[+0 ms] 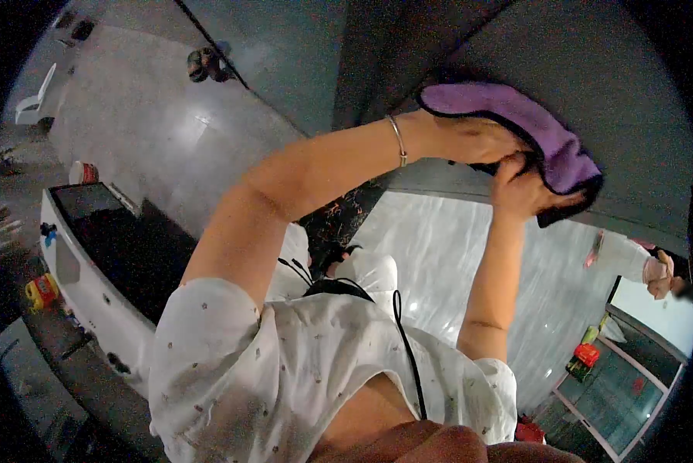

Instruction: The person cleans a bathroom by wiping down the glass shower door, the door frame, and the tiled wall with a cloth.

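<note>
"Holding what, are we?"

"A purple cloth with black edging, before a dark grey panel. Our right hand grips its lower end."

"And our left hand?"

"Against the cloth, fingers partly hidden; we cannot tell its grip."

dark grey panel blocking passage beyond purple cloth, open floor between panel and white-sided unit

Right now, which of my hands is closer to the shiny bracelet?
Your left hand. The bracelet goes around your left wrist, just behind that hand. Your right hand is farther off, past the left one, by the purple cloth's lower end.
</note>
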`<action>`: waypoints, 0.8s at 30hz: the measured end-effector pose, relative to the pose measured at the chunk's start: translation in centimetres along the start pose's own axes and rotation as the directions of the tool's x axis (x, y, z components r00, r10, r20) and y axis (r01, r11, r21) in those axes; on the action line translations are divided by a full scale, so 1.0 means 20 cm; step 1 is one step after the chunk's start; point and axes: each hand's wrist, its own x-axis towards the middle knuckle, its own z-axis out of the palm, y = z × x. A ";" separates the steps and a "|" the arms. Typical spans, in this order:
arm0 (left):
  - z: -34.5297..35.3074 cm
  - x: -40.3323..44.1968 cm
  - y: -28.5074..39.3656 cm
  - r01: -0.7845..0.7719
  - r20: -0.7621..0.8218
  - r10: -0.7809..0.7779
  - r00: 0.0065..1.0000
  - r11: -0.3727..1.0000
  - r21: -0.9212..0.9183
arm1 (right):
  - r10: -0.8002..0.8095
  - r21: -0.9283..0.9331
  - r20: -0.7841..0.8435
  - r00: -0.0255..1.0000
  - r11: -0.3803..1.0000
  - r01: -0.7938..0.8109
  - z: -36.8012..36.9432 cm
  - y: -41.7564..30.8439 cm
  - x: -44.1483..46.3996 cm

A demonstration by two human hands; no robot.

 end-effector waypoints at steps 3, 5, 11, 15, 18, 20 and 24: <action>0.16 0.04 -0.10 -0.325 -0.531 0.324 0.783 0.941 0.094 | -0.010 -0.041 0.016 1.000 0.999 0.010 0.06 0.01 -0.03; 0.19 0.07 -0.14 -0.352 -0.597 0.362 0.716 0.926 0.139 | -0.072 -0.097 -0.039 0.997 0.993 0.068 0.13 0.07 -0.07; 0.19 0.18 -0.16 -0.267 -0.601 0.460 0.654 0.883 0.386 | -0.104 -0.217 -0.124 0.987 0.973 0.076 0.16 0.10 -0.08; 0.05 0.21 -0.03 -0.007 -0.634 0.641 0.433 0.706 0.709 | -0.277 -0.386 -0.242 0.930 0.907 0.169 -0.02 0.16 0.13; -0.03 0.35 0.06 -0.079 -0.742 0.553 0.379 0.818 0.569 | -0.251 -0.484 -0.177 0.952 0.864 0.138 -0.02 0.29 0.14; -0.08 0.37 0.06 -0.140 -0.744 0.583 0.326 0.809 0.571 | -0.147 -0.591 -0.060 0.987 0.803 0.084 -0.03 0.40 0.18; -0.14 0.50 0.04 -0.078 -0.621 0.772 -0.139 0.616 0.784 | -0.334 -0.755 0.011 0.942 0.615 0.227 -0.02 0.52 0.28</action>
